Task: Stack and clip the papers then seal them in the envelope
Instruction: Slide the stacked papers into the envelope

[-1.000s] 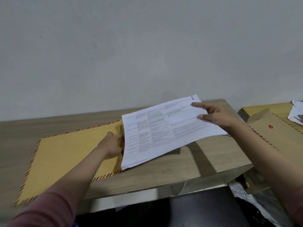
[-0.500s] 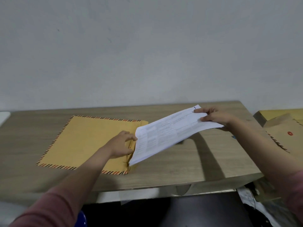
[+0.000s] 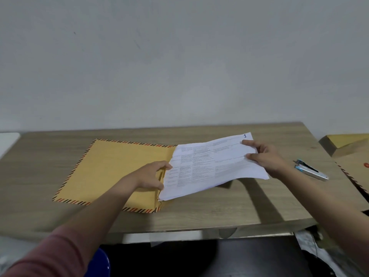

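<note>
A large yellow envelope [image 3: 117, 168] with a red and black striped border lies flat on the wooden table [image 3: 219, 208]. My left hand [image 3: 151, 175] grips the envelope's open right end, holding the mouth apart. My right hand [image 3: 265, 158] pinches the right end of a stack of printed white papers [image 3: 209, 166] marked "1" at the corner. The stack slopes down to the left, and its left edge sits at the envelope's mouth beside my left fingers. How far the sheets are inside is hidden.
A silver and blue stapler [image 3: 310, 171] lies on the table right of my right hand. More brown envelopes [image 3: 353, 156] are stacked at the far right, one with a red dot. A white object [image 3: 8, 140] sits at the left edge. A wall stands behind the table.
The view has swung left and back, so the envelope now shows whole. The papers' left edge has come down to the envelope's mouth, and the stapler has come into sight.
</note>
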Motion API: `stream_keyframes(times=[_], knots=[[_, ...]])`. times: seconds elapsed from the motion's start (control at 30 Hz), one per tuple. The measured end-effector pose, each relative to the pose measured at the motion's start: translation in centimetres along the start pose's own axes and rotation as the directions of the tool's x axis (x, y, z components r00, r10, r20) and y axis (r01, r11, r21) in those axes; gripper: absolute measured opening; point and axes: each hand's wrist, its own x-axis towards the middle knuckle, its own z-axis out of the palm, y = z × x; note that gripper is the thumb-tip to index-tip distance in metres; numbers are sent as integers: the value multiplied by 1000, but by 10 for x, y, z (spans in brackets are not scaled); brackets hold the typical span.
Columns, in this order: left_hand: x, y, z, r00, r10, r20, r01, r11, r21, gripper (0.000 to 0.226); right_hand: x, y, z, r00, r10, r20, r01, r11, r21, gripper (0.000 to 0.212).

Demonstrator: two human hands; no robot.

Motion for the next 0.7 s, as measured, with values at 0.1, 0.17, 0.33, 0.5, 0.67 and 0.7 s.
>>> stream_keyframes(times=[0.1,0.17,0.33,0.5,0.67,0.7], knots=[[0,2,0,1000,-7,-6,7,1000,2,72,-3,5,10,999,-41,-29,42,999,22,45],[0,3,-1,1000,-13,-8,13,1000,3,72,-5,9,16,997,-77,-7,77,996,35,45],[-1,3,-1,999,-25,-23,25,1000,-4,72,-10,18,26,991,-131,9,129,988,83,46],[-2,7,-3,999,-32,-33,32,999,-22,72,-8,24,19,997,-45,-55,55,979,194,45],[-1,16,1,997,-47,-63,44,998,-40,75,-10,29,22,998,-58,-2,57,983,176,45],[0,18,2,996,-50,-76,47,998,-46,76,-10,31,24,998,-67,14,64,985,160,45]])
